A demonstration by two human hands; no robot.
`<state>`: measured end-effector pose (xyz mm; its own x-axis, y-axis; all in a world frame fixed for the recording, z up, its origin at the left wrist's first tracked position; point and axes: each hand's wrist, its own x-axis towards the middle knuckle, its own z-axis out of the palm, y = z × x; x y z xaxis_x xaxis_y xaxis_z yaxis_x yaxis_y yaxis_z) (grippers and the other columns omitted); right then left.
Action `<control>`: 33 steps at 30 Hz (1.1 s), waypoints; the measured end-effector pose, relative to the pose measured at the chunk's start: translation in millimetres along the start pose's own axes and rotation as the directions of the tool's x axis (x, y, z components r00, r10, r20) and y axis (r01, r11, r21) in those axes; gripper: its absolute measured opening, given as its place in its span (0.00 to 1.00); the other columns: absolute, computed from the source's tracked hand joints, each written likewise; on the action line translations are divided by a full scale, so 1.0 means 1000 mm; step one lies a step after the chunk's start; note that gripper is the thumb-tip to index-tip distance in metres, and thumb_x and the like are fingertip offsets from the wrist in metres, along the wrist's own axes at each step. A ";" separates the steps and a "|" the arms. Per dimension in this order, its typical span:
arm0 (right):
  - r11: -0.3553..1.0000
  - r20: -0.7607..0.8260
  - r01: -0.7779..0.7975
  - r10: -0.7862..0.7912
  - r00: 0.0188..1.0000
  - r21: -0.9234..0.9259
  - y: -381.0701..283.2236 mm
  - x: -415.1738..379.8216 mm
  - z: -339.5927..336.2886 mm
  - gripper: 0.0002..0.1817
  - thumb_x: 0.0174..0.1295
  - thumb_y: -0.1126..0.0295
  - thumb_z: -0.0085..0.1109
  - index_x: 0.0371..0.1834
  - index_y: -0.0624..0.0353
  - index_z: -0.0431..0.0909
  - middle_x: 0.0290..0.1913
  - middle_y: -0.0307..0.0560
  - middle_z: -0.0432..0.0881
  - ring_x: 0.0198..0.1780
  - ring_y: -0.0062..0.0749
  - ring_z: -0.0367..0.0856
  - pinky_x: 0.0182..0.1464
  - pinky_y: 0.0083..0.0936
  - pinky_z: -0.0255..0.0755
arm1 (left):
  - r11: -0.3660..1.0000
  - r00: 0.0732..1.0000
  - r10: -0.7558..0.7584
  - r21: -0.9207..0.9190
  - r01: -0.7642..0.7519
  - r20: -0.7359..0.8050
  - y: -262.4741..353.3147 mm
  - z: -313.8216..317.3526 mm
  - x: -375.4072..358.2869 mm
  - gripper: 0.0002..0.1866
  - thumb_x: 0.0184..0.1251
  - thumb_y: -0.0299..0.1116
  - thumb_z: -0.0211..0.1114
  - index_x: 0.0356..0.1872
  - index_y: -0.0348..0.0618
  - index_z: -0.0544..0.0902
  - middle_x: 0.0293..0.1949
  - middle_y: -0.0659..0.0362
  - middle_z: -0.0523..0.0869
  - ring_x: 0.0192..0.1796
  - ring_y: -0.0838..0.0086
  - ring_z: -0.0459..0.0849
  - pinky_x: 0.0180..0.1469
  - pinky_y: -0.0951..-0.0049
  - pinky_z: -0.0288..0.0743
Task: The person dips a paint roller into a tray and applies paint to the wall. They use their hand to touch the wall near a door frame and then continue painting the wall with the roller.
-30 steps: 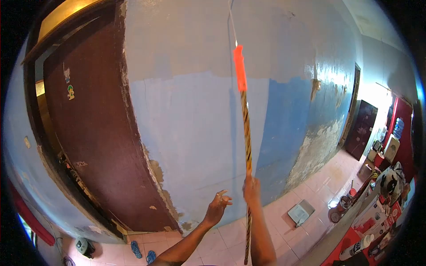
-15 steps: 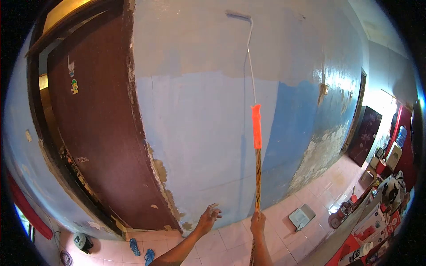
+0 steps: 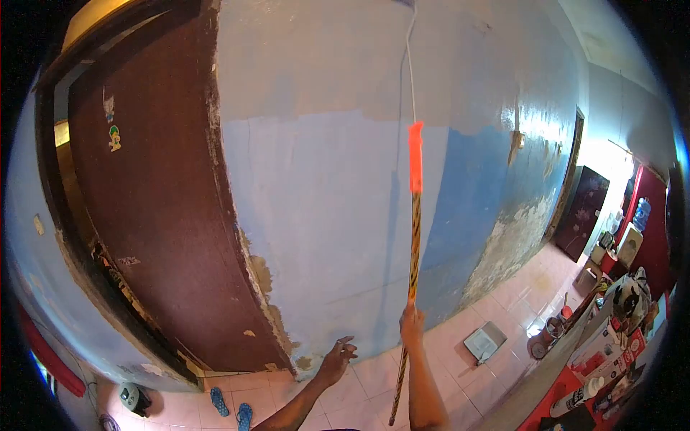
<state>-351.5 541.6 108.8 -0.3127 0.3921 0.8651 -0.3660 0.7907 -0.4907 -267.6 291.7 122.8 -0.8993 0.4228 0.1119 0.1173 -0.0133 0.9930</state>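
Observation:
My right hand (image 3: 412,323) is wrapped round a long patterned pole (image 3: 415,251), held nearly upright. At the pole's top is an orange handle (image 3: 416,158) with a thin bent metal rod (image 3: 412,68) rising from it. The rod runs to the top edge of the view, where only a sliver of the roller shows against the grey upper wall (image 3: 309,65). My left hand (image 3: 338,358) is off the pole, its fingers apart and a little curled, in front of the pale blue lower wall (image 3: 323,215).
A paint tray (image 3: 485,342) lies on the pink tiled floor at the right. Blue slippers (image 3: 219,401) and a grey-topped container (image 3: 134,397) are at the lower left. A brown door (image 3: 158,201) stands left; boxes and bottles (image 3: 600,352) crowd the lower right.
My right hand has risen with the pole, and the roller has moved up to the top edge of the view. The pole's lower end now shows. My left hand remains low, fingers apart.

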 end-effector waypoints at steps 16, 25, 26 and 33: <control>0.831 0.308 -0.435 0.337 0.890 0.348 0.028 0.083 -0.010 0.32 0.67 0.35 0.44 0.15 0.48 0.59 0.11 0.31 0.59 0.10 0.19 0.57 0.12 0.22 0.50 | 0.994 0.997 -0.072 0.089 0.070 0.018 -0.017 -0.029 -0.024 0.26 0.78 0.48 0.46 0.68 0.43 0.62 0.51 0.53 0.79 0.50 0.67 0.84 0.48 0.68 0.75; 0.594 0.439 -0.783 0.664 0.606 0.183 0.008 0.014 -0.063 0.22 0.70 0.50 0.48 0.32 0.60 0.66 0.21 0.39 0.67 0.21 0.26 0.66 0.23 0.28 0.59 | 0.991 0.995 -0.093 0.102 0.088 0.045 -0.021 -0.039 -0.024 0.26 0.78 0.48 0.47 0.68 0.43 0.62 0.51 0.52 0.79 0.51 0.66 0.84 0.47 0.69 0.77; 0.693 0.310 -0.669 0.595 0.741 0.269 0.009 0.028 -0.056 0.32 0.70 0.39 0.42 0.15 0.52 0.62 0.11 0.34 0.59 0.12 0.22 0.60 0.14 0.26 0.53 | 0.990 0.994 -0.095 0.106 0.089 0.058 -0.021 -0.034 -0.022 0.26 0.78 0.48 0.47 0.68 0.43 0.62 0.51 0.52 0.79 0.51 0.66 0.84 0.47 0.69 0.77; 0.716 0.377 -0.643 0.535 0.756 0.271 -0.013 0.170 -0.037 0.33 0.67 0.35 0.43 0.17 0.51 0.61 0.11 0.33 0.58 0.10 0.21 0.58 0.12 0.24 0.53 | 0.994 0.991 -0.073 0.087 0.063 0.116 -0.028 -0.010 -0.023 0.26 0.79 0.47 0.46 0.68 0.41 0.62 0.51 0.52 0.79 0.49 0.67 0.84 0.47 0.70 0.77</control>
<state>-367.3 615.6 265.8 -0.7630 0.5420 0.3521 -0.2990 0.1870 -0.9358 -254.1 272.8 92.5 -0.8505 0.5248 0.0337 0.0961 0.0923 0.9911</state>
